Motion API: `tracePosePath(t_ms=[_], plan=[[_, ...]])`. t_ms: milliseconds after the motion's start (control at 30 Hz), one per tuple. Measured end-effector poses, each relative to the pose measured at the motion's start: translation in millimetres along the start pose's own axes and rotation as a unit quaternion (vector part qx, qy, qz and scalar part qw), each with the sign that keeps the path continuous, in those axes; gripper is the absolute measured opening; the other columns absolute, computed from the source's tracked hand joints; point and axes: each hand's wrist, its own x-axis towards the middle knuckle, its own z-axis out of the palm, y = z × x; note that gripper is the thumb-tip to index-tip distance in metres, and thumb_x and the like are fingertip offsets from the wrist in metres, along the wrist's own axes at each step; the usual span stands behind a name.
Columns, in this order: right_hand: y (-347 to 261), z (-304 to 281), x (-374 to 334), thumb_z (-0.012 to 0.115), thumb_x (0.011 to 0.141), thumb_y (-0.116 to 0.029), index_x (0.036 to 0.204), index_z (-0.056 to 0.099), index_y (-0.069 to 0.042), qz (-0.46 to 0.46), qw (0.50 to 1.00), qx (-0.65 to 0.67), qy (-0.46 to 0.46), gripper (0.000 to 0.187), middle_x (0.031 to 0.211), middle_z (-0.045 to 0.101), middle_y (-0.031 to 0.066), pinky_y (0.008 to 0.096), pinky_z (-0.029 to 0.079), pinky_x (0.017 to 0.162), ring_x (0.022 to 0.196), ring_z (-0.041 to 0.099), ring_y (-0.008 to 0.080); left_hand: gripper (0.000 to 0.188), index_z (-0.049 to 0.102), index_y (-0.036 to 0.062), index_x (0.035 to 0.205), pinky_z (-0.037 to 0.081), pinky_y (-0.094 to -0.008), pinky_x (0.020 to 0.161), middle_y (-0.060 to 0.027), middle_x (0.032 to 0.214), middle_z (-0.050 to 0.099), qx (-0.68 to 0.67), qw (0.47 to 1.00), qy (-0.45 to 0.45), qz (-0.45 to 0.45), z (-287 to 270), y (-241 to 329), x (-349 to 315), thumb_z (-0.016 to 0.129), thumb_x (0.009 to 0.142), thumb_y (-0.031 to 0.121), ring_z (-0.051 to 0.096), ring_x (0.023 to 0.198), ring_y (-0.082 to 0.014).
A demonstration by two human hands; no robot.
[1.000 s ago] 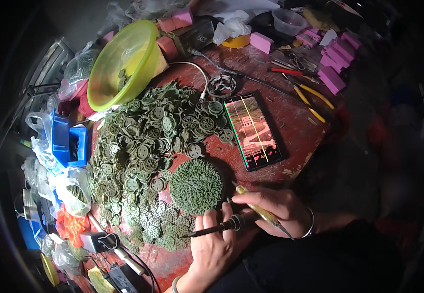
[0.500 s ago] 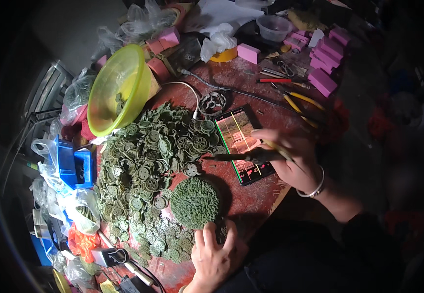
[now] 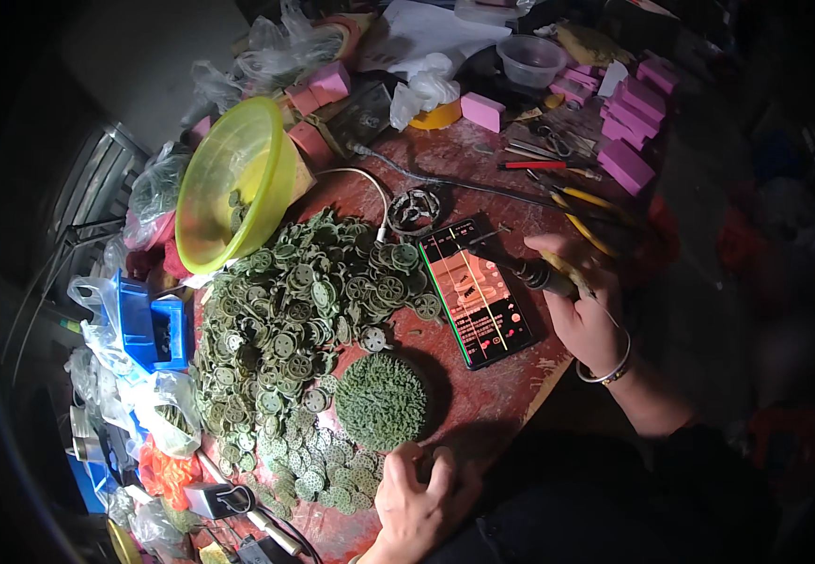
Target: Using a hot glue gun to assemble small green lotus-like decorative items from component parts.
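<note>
My right hand (image 3: 581,310) is closed around a pen-like tool (image 3: 536,274) with a dark shaft and a thin tip, held over the upper right of a lit phone (image 3: 478,305) lying on the red table. My left hand (image 3: 417,498) is at the near edge, fingers curled and thumb side in shadow; anything between the fingertips is hidden. Just beyond it stands a round green clump (image 3: 381,401) with a densely bumpy top. Left of that clump spreads a big heap of green, wheel-like discs (image 3: 285,329), with smaller pierced discs (image 3: 318,465) at its near end.
A yellow-green basin (image 3: 238,183) leans beyond the heap, holding a few discs. Blue bins (image 3: 149,324) and plastic bags (image 3: 168,409) line the left. Yellow-handled pliers (image 3: 581,221), a cable (image 3: 482,183) and pink blocks (image 3: 628,117) occupy the far right; a clear tub (image 3: 529,61) stands behind.
My right hand has shifted slightly right, and the tool has swung from pointing left across the phone to pointing up and left. My left fingers have curled in more. The view has shifted slightly.
</note>
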Motion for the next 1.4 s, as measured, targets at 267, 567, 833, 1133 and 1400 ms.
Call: tracePosePath(t_ms=[267, 567, 833, 1133, 1400], plan=[[-14.8, -5.5, 12.0, 0.062, 0.082, 0.004, 0.111, 0.062, -0.010, 0.023, 0.990, 0.073, -0.115, 0.032, 0.087, 0.069, 0.0097, 0.0313, 0.049, 0.058, 0.065, 0.066, 0.0262, 0.036, 0.059, 0.0040, 0.102, 0.052, -0.0380, 0.059, -0.0165, 0.099, 0.055, 0.011, 1.000, 0.016, 0.011, 2.2, -2.5, -0.8, 0.075, 0.070, 0.011, 0.060, 0.078, -0.0290], [-9.0, -1.1, 7.7, 0.055, 0.088, 0.002, 0.116, 0.056, -0.004, 0.037, 0.997, 0.012, -0.072, 0.028, 0.094, 0.070, 0.0134, 0.0346, 0.054, 0.069, 0.084, 0.071, 0.0297, 0.037, 0.061, 0.0045, 0.104, 0.053, -0.0367, 0.058, -0.0160, 0.099, 0.054, 0.012, 0.999, 0.029, -0.011, 0.6, -3.8, -7.3, 0.074, 0.070, 0.010, 0.060, 0.076, -0.0268], [-10.9, -3.0, -1.0, 0.059, 0.088, 0.002, 0.115, 0.059, -0.003, 0.033, 0.999, 0.013, -0.010, 0.028, 0.099, 0.067, 0.0164, 0.0343, 0.052, 0.071, 0.082, 0.068, 0.0320, 0.030, 0.057, 0.0050, 0.095, 0.050, -0.0375, 0.056, -0.0166, 0.097, 0.054, 0.040, 0.998, 0.022, -0.037, -8.4, 2.4, -3.2, 0.073, 0.069, 0.008, 0.060, 0.076, -0.0289], [-10.9, -3.8, -1.2, 0.059, 0.086, 0.004, 0.114, 0.060, -0.004, 0.033, 0.999, 0.022, -0.013, 0.029, 0.092, 0.066, 0.0154, 0.0339, 0.051, 0.067, 0.076, 0.067, 0.0306, 0.027, 0.057, 0.0049, 0.089, 0.049, -0.0384, 0.058, -0.0137, 0.089, 0.056, 0.045, 0.997, 0.052, 0.029, -1.1, -10.3, -19.1, 0.071, 0.067, 0.003, 0.057, 0.074, -0.0294], [-17.8, -1.9, 6.2, 0.061, 0.085, 0.003, 0.114, 0.059, -0.008, 0.048, 0.991, 0.085, -0.094, 0.031, 0.085, 0.068, 0.0115, 0.0340, 0.050, 0.061, 0.072, 0.069, 0.0295, 0.020, 0.057, 0.0013, 0.084, 0.047, -0.0328, 0.061, -0.0128, 0.085, 0.055, -0.143, 0.983, 0.068, -0.096, -28.6, 1.9, 0.3, 0.066, 0.067, -0.003, 0.057, 0.072, -0.0253]])
